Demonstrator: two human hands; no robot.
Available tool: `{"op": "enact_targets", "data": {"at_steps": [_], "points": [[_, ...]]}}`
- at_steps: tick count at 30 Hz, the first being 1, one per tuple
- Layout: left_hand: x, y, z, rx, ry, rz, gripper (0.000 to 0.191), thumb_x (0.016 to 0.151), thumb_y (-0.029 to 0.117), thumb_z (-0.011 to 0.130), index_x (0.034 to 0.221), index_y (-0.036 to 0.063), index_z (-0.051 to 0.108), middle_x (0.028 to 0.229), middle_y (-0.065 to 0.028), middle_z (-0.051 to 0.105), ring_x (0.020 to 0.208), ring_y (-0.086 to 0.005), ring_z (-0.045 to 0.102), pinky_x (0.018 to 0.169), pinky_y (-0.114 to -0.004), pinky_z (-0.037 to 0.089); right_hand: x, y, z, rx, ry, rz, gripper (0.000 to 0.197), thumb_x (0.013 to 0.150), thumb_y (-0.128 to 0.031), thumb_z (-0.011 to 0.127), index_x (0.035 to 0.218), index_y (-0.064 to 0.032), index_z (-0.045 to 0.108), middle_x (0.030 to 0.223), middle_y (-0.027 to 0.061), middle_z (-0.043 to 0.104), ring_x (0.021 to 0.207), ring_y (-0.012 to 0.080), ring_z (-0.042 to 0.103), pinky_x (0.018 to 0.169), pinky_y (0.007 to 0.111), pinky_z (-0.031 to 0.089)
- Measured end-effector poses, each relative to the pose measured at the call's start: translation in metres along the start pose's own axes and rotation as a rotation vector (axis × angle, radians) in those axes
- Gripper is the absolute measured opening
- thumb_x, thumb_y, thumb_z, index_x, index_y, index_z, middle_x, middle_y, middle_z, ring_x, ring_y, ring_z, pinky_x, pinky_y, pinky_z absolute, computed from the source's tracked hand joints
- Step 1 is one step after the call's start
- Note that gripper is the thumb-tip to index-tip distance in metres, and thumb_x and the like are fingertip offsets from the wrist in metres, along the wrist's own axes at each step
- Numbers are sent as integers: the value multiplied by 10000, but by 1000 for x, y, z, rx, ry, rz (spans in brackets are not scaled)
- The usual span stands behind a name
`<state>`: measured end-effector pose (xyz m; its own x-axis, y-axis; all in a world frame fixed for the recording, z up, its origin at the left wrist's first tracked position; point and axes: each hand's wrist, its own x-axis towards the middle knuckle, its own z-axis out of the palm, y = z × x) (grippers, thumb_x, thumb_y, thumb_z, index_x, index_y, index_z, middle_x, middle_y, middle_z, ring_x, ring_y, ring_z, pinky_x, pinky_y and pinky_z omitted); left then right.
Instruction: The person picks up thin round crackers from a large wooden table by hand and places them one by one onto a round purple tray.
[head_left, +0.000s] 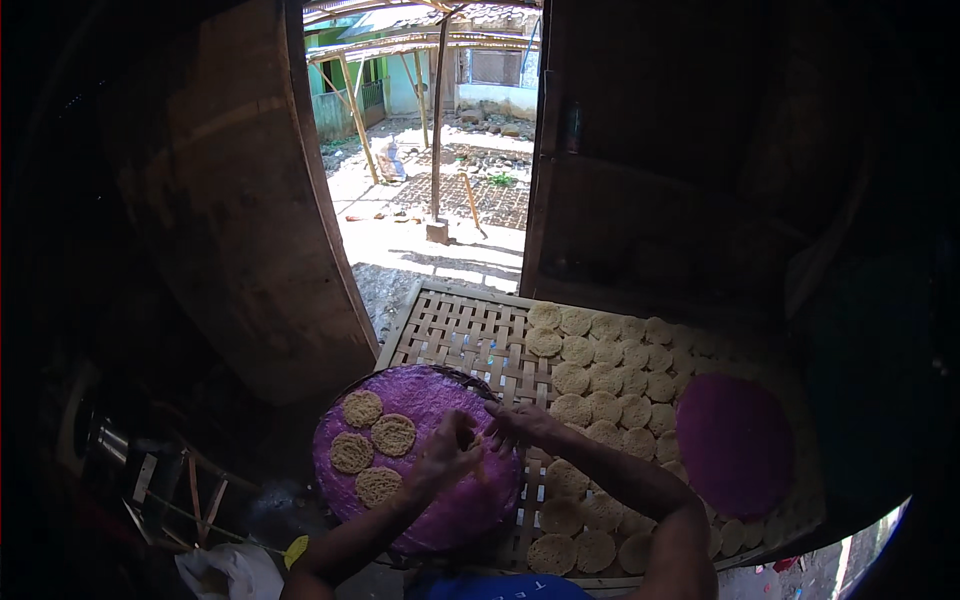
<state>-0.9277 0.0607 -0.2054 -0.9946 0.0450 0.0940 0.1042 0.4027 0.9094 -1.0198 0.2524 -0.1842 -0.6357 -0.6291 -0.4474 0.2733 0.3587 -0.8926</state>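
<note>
A round tray covered in purple cloth or sheeting (435, 517) lies before me, with several flat, tan, round cakes (393, 435) on its left part. Over its right half my left hand (450, 446) has its fingers bent, close to a small tan piece that is partly hidden. My right hand (517, 426) reaches in from the right beside it, over the tray's edge. Whether either hand grips the tan piece cannot be made out. Rows of similar discs (604, 409) cover much of the woven bamboo rack (465, 319) to the right.
A second round purple piece (735, 446) lies on the rack's right side. Beyond the rack, a doorway opens on a sunlit yard, with a wooden door (232, 187) at left. A pale plastic bag (232, 571) sits low at left, near dark clutter.
</note>
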Motion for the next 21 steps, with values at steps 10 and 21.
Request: {"op": "enact_targets", "data": {"at_steps": [10, 21], "points": [[20, -21, -50, 795, -46, 330, 568, 854, 257, 621, 1343, 2, 484, 1434, -227, 449, 1346, -377, 413, 1116, -455, 324, 44, 40, -78, 30, 491, -404, 435, 862, -180, 667, 1230, 31, 570, 1099, 130, 641, 968, 194, 628, 863, 328, 508], [7, -67, -90, 909, -59, 272, 279, 865, 202, 540, 1075, 22, 577, 1056, -200, 629, 1056, -375, 591, 899, -462, 467, 66, 55, -113, -790, 924, -371, 352, 803, -172, 707, 1123, -47, 631, 1090, 158, 658, 985, 327, 648, 872, 410, 520]]}}
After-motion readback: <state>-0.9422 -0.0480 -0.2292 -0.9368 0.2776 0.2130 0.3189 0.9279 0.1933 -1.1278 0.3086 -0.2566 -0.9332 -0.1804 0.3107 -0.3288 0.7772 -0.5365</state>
